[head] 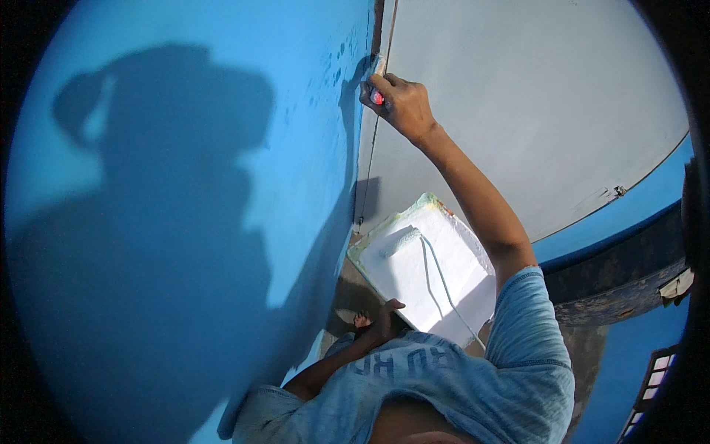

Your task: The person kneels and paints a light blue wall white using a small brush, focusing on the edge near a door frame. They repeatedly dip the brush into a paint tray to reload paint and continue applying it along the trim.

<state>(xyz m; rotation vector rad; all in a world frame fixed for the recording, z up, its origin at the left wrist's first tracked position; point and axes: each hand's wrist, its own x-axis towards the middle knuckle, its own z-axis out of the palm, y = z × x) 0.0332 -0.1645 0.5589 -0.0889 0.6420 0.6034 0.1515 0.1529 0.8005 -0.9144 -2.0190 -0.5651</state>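
In my right hand [402, 105] is a small paintbrush [379, 65] with a red handle end. Its bristles touch the narrow dark gap where the blue wall [310, 166] meets a pale grey panel [527, 111]. Down by my body, my left hand [388, 322] grips the near-left edge of a paint tray [426, 200], thumb over the rim. White paint coats the tray's inside. A paint roller [404, 241] with a thin light-blue wire frame lies across it, its lower end reaching my shirt.
Dark blotches [337, 69] mark the blue wall beside the gap. My shadow covers much of that wall. A bare foot [361, 319] shows below my left hand. To the right run a blue band [615, 213], a dark worn band [621, 288] and a barred window [654, 383].
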